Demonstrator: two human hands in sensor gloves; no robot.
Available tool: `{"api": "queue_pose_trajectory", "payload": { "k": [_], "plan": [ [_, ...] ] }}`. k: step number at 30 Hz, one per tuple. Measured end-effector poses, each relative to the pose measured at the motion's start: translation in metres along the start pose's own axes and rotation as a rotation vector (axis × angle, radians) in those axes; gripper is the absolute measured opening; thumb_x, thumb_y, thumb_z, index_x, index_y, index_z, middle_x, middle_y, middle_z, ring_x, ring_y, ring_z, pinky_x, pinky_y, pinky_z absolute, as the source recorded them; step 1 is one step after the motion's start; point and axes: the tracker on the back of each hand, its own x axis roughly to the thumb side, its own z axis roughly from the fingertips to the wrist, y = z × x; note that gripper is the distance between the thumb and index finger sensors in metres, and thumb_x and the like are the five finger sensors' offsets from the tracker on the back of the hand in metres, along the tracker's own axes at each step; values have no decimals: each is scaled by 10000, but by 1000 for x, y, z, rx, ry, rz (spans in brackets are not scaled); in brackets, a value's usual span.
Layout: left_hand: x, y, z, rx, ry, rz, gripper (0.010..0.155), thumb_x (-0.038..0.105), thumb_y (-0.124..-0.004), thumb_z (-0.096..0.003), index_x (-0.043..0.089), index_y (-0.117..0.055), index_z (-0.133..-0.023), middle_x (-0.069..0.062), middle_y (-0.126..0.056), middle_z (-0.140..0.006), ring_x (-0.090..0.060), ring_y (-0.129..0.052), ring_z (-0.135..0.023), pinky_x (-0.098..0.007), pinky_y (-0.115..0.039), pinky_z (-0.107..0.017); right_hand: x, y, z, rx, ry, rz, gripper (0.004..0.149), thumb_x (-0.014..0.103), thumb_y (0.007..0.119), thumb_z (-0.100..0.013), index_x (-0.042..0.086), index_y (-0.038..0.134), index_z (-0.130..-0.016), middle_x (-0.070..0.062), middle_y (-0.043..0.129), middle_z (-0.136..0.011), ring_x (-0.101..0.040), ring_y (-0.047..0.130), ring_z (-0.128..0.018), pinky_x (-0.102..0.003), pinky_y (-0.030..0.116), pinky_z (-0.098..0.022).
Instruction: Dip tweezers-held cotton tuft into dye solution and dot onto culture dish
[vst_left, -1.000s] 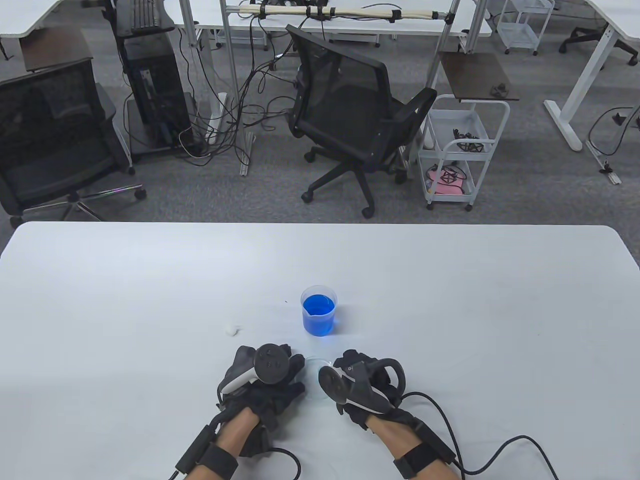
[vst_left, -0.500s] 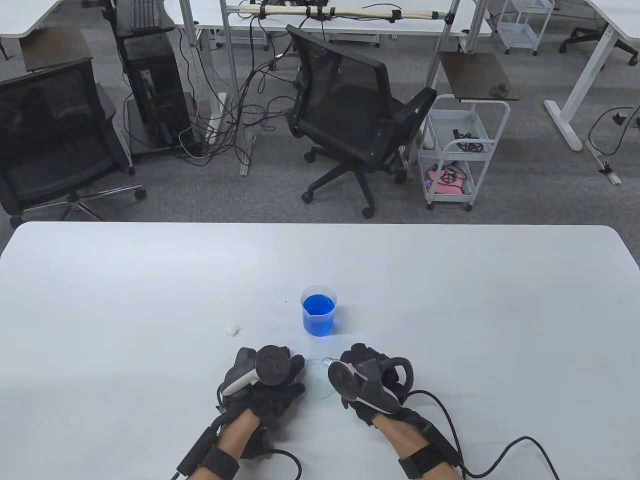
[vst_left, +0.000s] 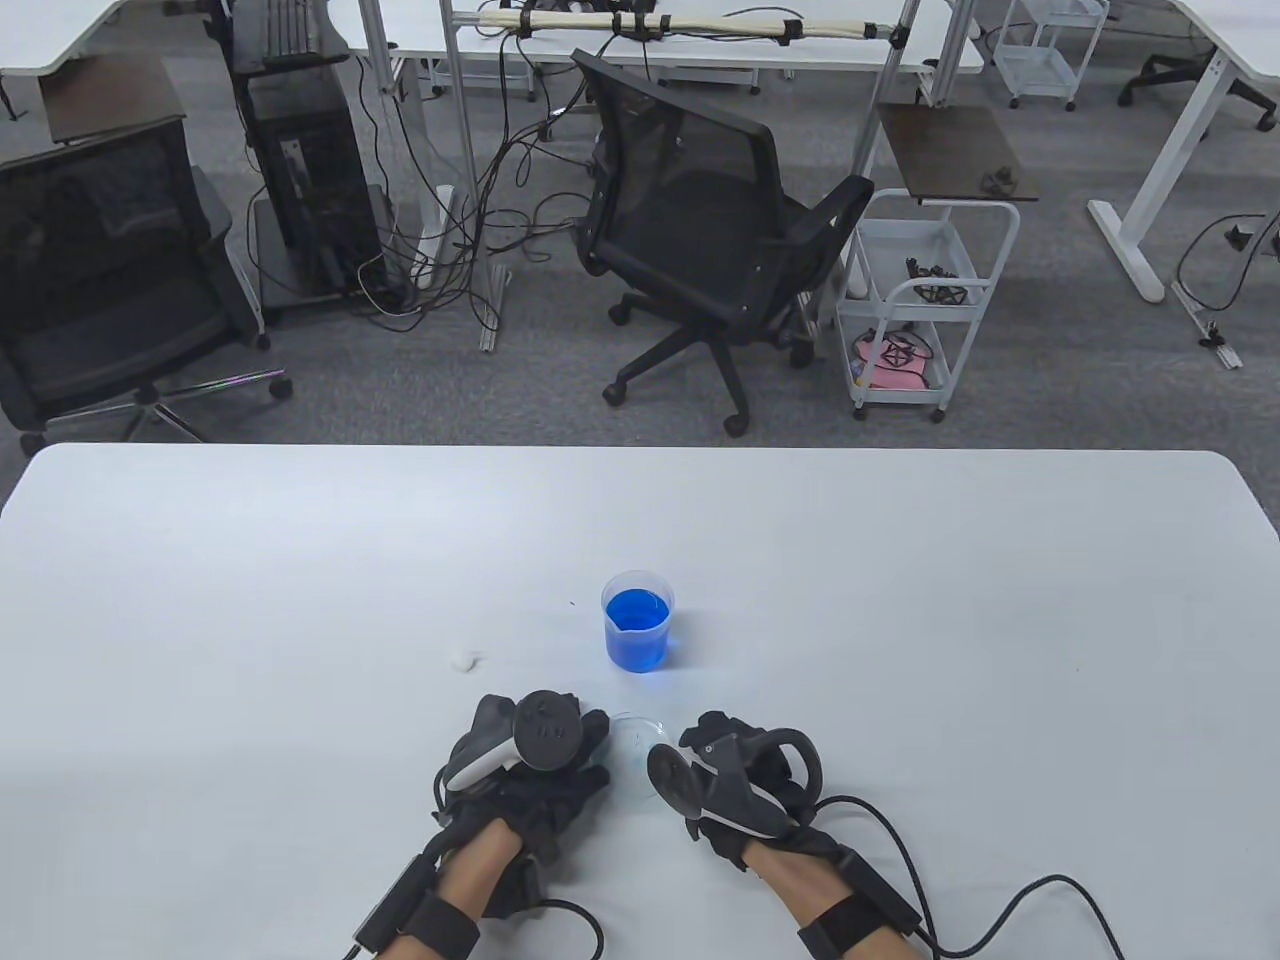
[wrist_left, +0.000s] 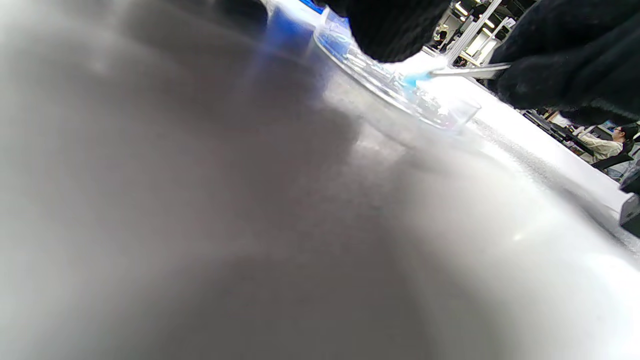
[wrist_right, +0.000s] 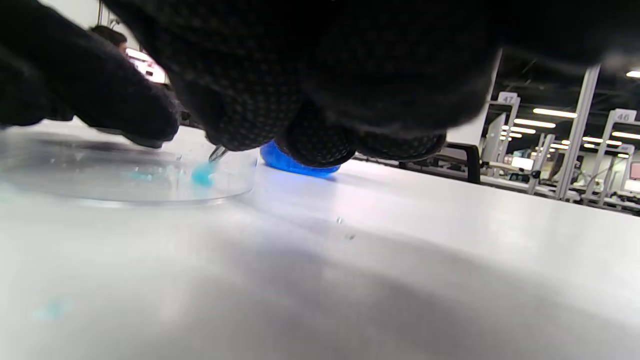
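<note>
Lying between the hands, culture dish (vst_left: 628, 738); right hand (vst_left: 735, 775) pinches tweezers (wrist_left: 470, 71), left hand (vst_left: 535, 760) unclear.

Office chair (vst_left: 700, 230), wire cart (vst_left: 925, 300) behind table (vst_left: 300, 560).

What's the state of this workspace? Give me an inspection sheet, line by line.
Surface: white table, pale blue smear near its front edge.
Job's things: beaker of blue dye, upright; clear culture dish between the hands; tweezers press a blue-stained cotton tuft into it.
Clutter: spare white tuft.
Grippers: left hand at the dish rim, grip unclear; right hand pinches the tweezers.
Cables: glove leads trail off the front edge.
Surroundings: office chairs, carts, desks.
</note>
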Motion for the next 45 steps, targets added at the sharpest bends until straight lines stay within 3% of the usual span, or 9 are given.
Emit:
{"api": "queue_pose_trajectory", "payload": {
  "k": [7,16,20,28,38,45],
  "plan": [
    [0,0,0,-4,3,3,648,368,-676,-623,175,-362,-1157,-265,-247,-1229,-561,-181,-1044,-771,-192,-654,-9,-31,9,-90,31,-72,399,296,944,-245,8,1077,-486,-237,1037,-523,-148,991,-167,-303,898,-42],
    [0,0,0,-6,11,3,648,370,-674,-623,181,-359,-1157,-265,-243,-1229,-562,-184,-1045,-770,-193,-656,1,5,13,40,-14,1,402,303,937,-249,11,1073,-489,-228,1038,-525,-141,991,-170,-297,901,-45],
    [-1,1,-1,-10,12,4,648,370,-675,-623,181,-358,-1156,-264,-242,-1229,-561,-186,-1046,-770,-193,-657,1,-1,13,10,-10,-10,400,300,940,-245,9,1076,-485,-233,1038,-521,-144,990,-167,-300,898,-42],
    [-1,1,-1,-13,14,7,648,369,-671,-624,181,-352,-1156,-264,-243,-1228,-565,-195,-1045,-771,-197,-658,1,-34,14,-106,11,-87,400,300,940,-248,9,1075,-486,-234,1036,-523,-145,989,-166,-300,897,-43],
    [0,0,-1,-13,16,5,648,371,-670,-624,183,-352,-1157,-268,-242,-1228,-564,-196,-1045,-770,-198,-659,17,4,9,25,-47,1,401,301,940,-247,9,1075,-487,-234,1037,-522,-145,989,-168,-300,897,-44],
    [1,0,-1,-13,18,4,649,373,-669,-623,186,-351,-1157,-266,-242,-1228,-564,-198,-1046,-769,-199,-660,10,-16,11,-33,-27,-54,401,300,940,-247,8,1075,-485,-233,1037,-521,-146,989,-166,-300,897,-41]
  ]
}}
